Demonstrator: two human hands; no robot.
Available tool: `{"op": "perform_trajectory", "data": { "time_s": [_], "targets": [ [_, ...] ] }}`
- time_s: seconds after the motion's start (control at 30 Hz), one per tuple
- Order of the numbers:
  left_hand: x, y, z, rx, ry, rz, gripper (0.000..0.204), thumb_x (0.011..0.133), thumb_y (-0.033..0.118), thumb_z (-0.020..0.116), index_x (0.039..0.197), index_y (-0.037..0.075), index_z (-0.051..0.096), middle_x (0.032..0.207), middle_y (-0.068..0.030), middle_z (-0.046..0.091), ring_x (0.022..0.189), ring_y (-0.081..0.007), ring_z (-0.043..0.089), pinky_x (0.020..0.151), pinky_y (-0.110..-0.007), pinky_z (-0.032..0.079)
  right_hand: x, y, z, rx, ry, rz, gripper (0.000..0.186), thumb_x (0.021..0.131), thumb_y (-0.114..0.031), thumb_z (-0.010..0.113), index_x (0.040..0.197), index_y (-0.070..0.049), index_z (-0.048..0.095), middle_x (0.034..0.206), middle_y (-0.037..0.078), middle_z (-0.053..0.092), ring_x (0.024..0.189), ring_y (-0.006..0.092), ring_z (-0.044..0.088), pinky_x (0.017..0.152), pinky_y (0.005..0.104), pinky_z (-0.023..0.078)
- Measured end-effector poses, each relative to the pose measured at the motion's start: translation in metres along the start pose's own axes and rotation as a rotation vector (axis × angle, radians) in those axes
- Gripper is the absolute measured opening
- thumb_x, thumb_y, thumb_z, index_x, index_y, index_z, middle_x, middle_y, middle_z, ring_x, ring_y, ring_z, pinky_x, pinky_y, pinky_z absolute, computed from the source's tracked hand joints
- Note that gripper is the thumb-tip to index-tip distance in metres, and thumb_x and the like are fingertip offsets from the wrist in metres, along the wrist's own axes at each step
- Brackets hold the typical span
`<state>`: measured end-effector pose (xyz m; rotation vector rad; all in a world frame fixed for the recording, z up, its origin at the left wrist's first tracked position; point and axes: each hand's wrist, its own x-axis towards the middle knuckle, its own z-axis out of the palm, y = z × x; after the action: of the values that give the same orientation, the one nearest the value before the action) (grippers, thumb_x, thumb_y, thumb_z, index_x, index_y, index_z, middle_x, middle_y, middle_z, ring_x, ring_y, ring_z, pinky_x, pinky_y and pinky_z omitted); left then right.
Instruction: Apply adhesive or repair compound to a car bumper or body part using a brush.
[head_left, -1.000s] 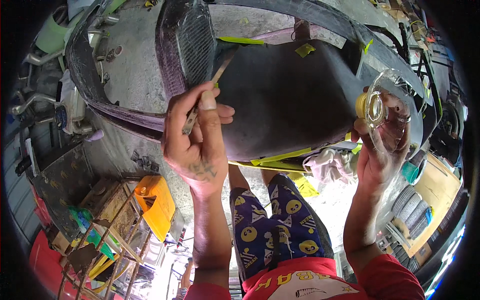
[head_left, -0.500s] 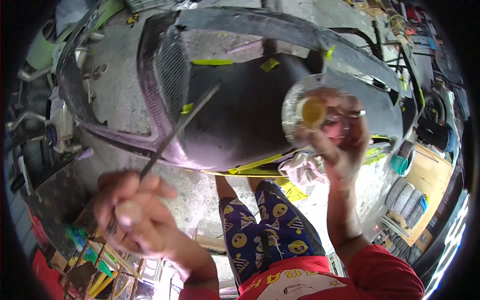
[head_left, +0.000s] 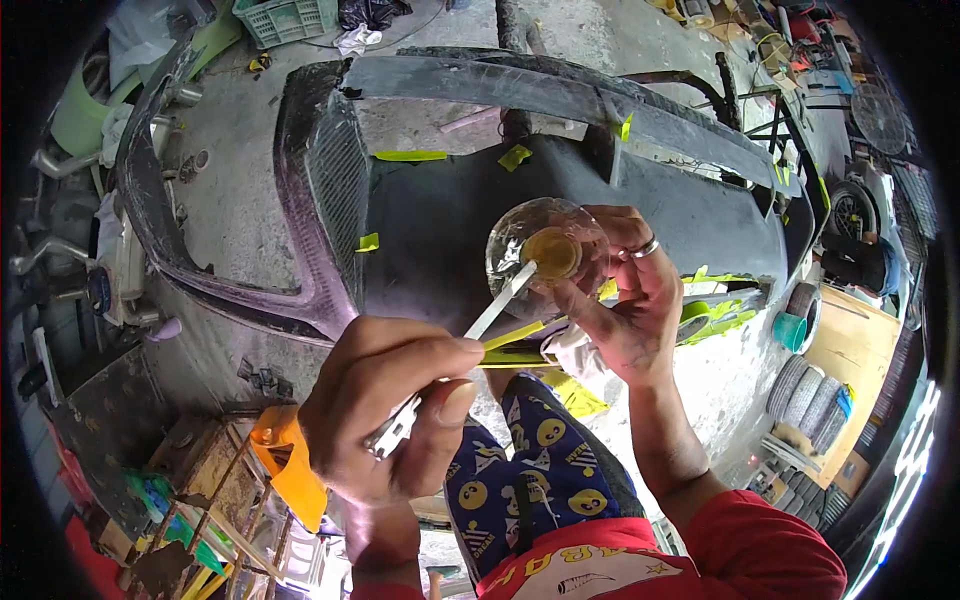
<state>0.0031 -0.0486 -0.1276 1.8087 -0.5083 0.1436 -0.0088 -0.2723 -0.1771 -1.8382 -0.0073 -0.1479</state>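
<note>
In my right hand (head_left: pixel 637 315), fingers curl round a clear plastic cup (head_left: pixel 508 232) with amber liquid (head_left: pixel 553 256) at its bottom; the cup tilts so that I see into it. A ring is on one finger. My left hand (head_left: pixel 395 405) pinches a thin, flat, pale stirring stick (head_left: pixel 500 303), whose far tip reaches into the cup beside the liquid. Below and beyond both hands lies a large grey car bumper (head_left: pixel 690 220) with mesh at its left part, pinkish patches and bits of yellow tape (head_left: pixel 410 156).
A whitish cloth (head_left: pixel 573 350) lies at the bumper's near edge, partly behind my right hand. An orange piece (head_left: pixel 290 465) and a rusty rack stand at lower left. Tyres (head_left: pixel 800 395) and a wooden board (head_left: pixel 855 350) are at right. A green crate (head_left: pixel 288 20) sits at the back.
My left hand has moved right and up, bringing the stick's tip from over the bumper into the cup. My right hand has brought the cup left and slightly down.
</note>
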Motion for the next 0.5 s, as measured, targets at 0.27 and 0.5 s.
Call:
{"op": "perform_trajectory", "data": {
  "time_s": [0.27, 0.5],
  "targets": [
    [-0.029, -0.014, -0.002, -0.307, 0.322, -0.170, 0.021, 0.096, 0.016, 0.061, 0.098, -0.005, 0.062, 0.084, -0.0146, 0.064, 0.065, -0.0163, 0.063, 0.063, -0.025, 0.050, 0.004, -0.008, 0.004, 0.077, 0.048, 0.124, 0.041, 0.078, 0.000, 0.080, 0.114, 0.000, 0.060, 0.111, 0.006, 0.067, 0.093, 0.0119, 0.068, 0.071, 0.0230, 0.055],
    [-0.034, -0.027, -0.003, -0.391, 0.431, -0.183, 0.022, 0.097, 0.014, 0.057, 0.099, -0.007, 0.059, 0.088, -0.0186, 0.060, 0.056, -0.0198, 0.060, 0.052, -0.027, 0.050, 0.014, -0.012, 0.010, 0.132, -0.003, 0.150, 0.041, 0.083, 0.000, 0.077, 0.119, 0.001, 0.056, 0.107, 0.011, 0.069, 0.099, 0.0152, 0.067, 0.082, 0.0268, 0.056]
  ]
}}
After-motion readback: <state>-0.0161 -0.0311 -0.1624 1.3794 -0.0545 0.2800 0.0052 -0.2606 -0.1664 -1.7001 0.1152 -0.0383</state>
